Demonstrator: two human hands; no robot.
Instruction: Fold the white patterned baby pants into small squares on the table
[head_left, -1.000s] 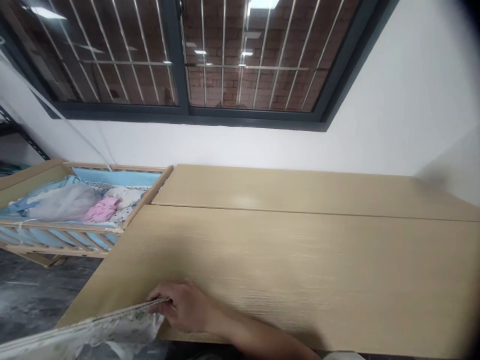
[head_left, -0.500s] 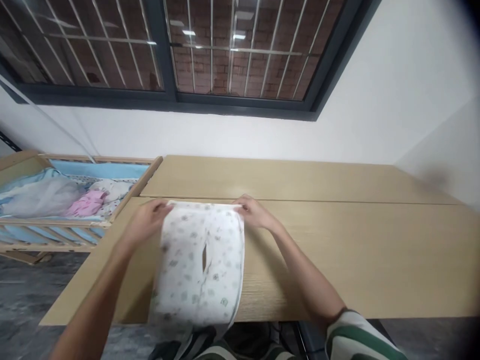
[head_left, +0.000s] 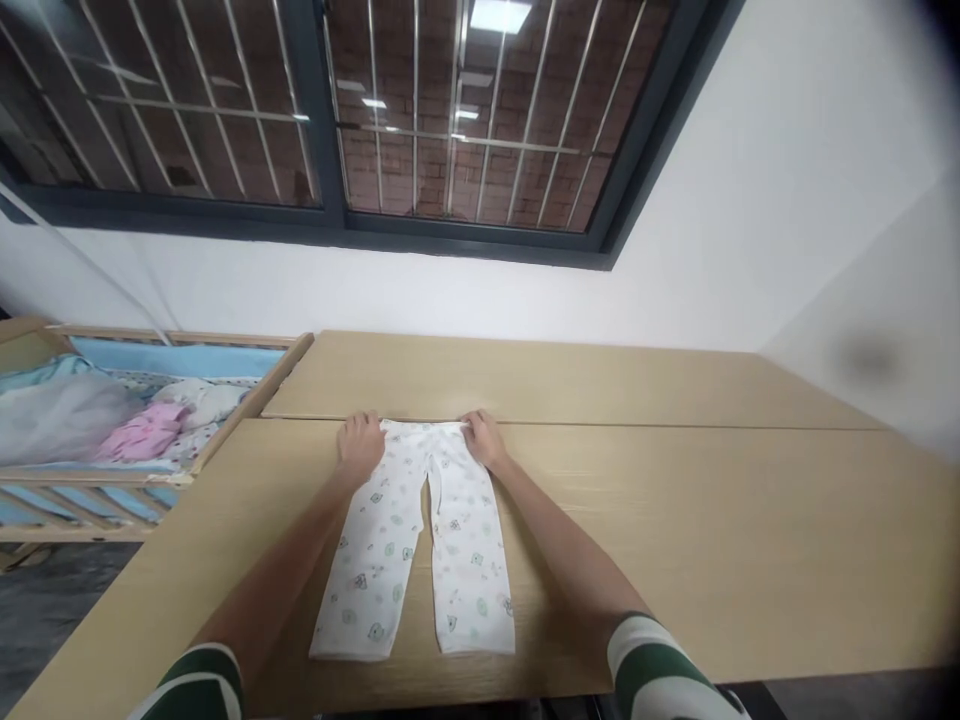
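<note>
A small pair of white baby trousers (head_left: 466, 530) with a green and grey print lies flat on the wooden table (head_left: 637, 520). Its waistband points away from me and both legs run toward me, slightly apart. My left hand (head_left: 361, 445) has its fingers curled round the left corner of the waistband. At the opposite corner, my right hand (head_left: 484, 437) grips the cloth between thumb and fingers. The fingertips of both hands are partly hidden by the knuckles and fabric.
Left of the table stands a wooden cot (head_left: 289, 370) with blue lining. Inside it lie a pink cloth (head_left: 146, 432) and pale bedding (head_left: 64, 415). A white wall (head_left: 690, 290) and a barred window (head_left: 480, 130) rise behind the table.
The trousers were held up off the table, hanging over its front edge; now they lie flat on it with the legs spread. Both hands moved forward and down with the waistband.
</note>
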